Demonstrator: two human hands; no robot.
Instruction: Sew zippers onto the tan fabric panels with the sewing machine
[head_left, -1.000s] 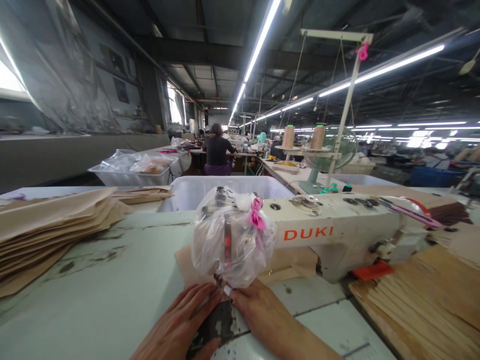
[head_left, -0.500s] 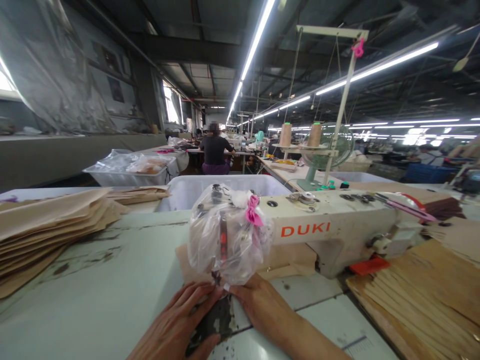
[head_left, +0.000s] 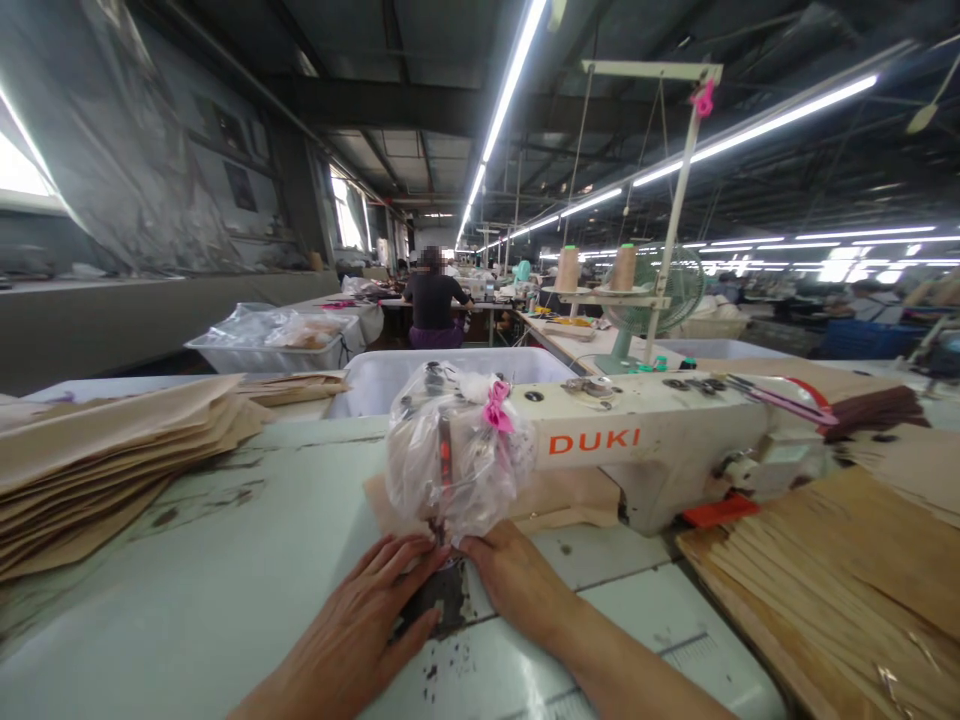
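A white sewing machine (head_left: 600, 440) marked DUKI stands before me, its head wrapped in a clear plastic bag (head_left: 420, 465) tied with a pink ribbon (head_left: 497, 406). Under the head lies a tan fabric piece (head_left: 574, 492), showing on both sides of the needle area. My left hand (head_left: 367, 610) lies open, fingers stretched flat toward the needle and thumb apart. Its fingertips touch the fabric's near edge. My right hand (head_left: 517, 580) is closed at that edge, thumb toward the needle; its other fingers are partly hidden behind the bag and thumb.
Stacked tan pieces (head_left: 127, 450) lie at left. More pieces (head_left: 840, 580) rest on a board at right, with a red object (head_left: 720, 510) beside them. Behind the machine are a white bin (head_left: 465, 370), thread cones (head_left: 568, 268) and a green fan (head_left: 667, 300). A person (head_left: 435, 300) sits farther back.
The camera view has shifted slightly, so the machine sits a little higher and further left. Both hands stay beside the needle on the fabric's near edge.
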